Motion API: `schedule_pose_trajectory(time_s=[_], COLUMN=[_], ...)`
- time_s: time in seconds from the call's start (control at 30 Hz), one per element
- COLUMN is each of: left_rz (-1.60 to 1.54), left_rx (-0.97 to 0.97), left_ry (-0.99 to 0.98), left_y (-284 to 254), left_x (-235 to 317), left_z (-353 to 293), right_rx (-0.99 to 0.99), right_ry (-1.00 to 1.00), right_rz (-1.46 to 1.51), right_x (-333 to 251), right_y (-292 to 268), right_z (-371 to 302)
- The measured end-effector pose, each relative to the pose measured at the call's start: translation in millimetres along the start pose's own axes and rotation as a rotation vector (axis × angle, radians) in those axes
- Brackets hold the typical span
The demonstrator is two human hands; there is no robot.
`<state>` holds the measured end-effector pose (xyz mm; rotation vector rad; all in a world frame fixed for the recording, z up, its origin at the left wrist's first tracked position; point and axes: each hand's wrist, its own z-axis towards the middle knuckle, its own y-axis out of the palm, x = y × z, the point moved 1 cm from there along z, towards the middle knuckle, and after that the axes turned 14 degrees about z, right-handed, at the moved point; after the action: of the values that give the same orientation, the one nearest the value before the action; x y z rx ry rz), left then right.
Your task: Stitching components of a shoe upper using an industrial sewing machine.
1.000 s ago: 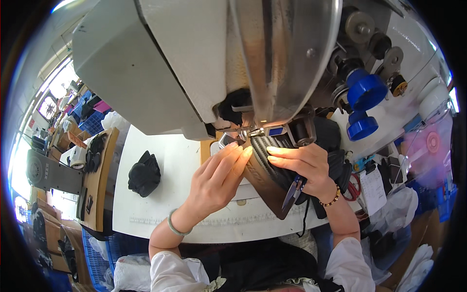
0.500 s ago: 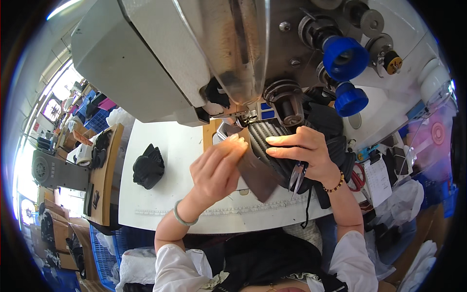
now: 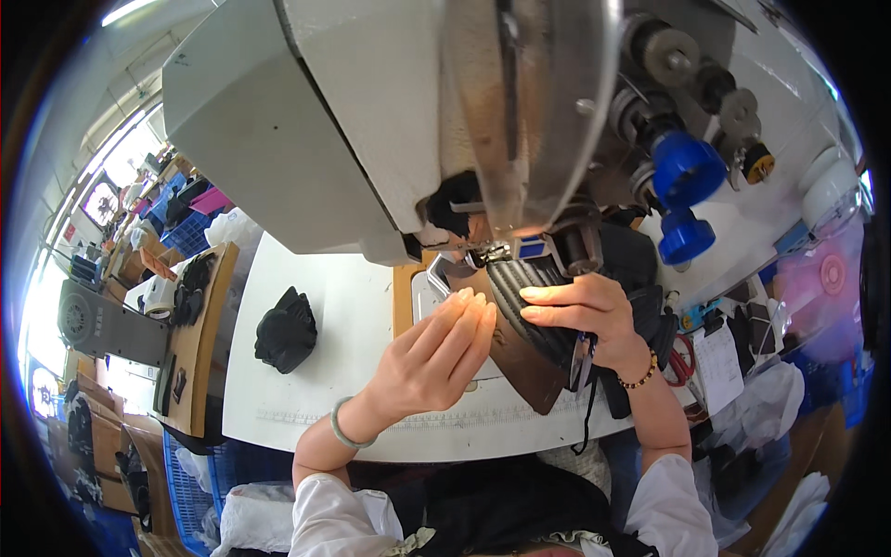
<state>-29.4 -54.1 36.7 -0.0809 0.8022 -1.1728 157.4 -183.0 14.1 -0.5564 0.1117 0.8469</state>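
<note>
A black ribbed piece of padded fabric (image 3: 522,295) lies under the head of a sewing machine (image 3: 371,111), with a brown flat panel (image 3: 527,367) along its left side. My left hand (image 3: 436,357) is closed, its fingertips pressed together at the panel's left edge. What they pinch, if anything, is hidden. My right hand (image 3: 599,316) rests its thumb and fingers on the right side of the ribbed piece. Small thread snips (image 3: 581,360) are tucked in that hand, blades pointing toward me. More black fabric (image 3: 631,265) bunches behind and right of it.
A crumpled black fabric piece (image 3: 286,330) sits on the white table (image 3: 353,320) at left. A ruler strip (image 3: 325,418) runs along the near edge. Red-handled scissors (image 3: 682,360) and a paper sheet (image 3: 719,362) lie at right. Blue knobs (image 3: 687,167) jut from the machine.
The view has shifted, so the machine appears farther right. My left fingers have straightened somewhat beside the panel. My right hand stays on the ribbed piece with the snips still in it.
</note>
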Motion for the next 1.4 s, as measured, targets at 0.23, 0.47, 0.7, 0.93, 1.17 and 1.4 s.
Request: schedule_pose_trajectory(time_s=[0.23, 0.47, 0.7, 0.93, 1.17, 1.4], left_rz=[0.024, -0.043, -0.241, -0.471, -0.683, -1.120], left_rx=[0.031, 0.032, 0.075, 0.014, -0.262, -0.230], left_ry=[0.015, -0.120, -0.131, -0.746, -0.641, -1.041], left_y=[7.1, 13.8, 10.0, 90.5, 176.1, 139.9], left_x=[-4.1, -4.3, -12.8, -66.6, -79.8, -42.0], left_z=[-2.9, -1.2, -6.4, -43.8, -117.6, -56.9], right_rx=[0.028, 0.046, -0.042, 0.433, 0.126, -0.098], right_ry=[0.029, 0.057, 0.100, 0.630, 0.435, 0.784], right_rz=[-0.030, -0.076, -0.067, 0.130, -0.361, -0.658], right_x=[0.2, 2.2, -10.9, 0.1, 6.4, 13.1], right_y=[3.5, 6.5, -0.9, -39.0, -20.1, -41.6], right_z=[-0.3, 5.6, 14.4, -2.2, 29.0, 10.2])
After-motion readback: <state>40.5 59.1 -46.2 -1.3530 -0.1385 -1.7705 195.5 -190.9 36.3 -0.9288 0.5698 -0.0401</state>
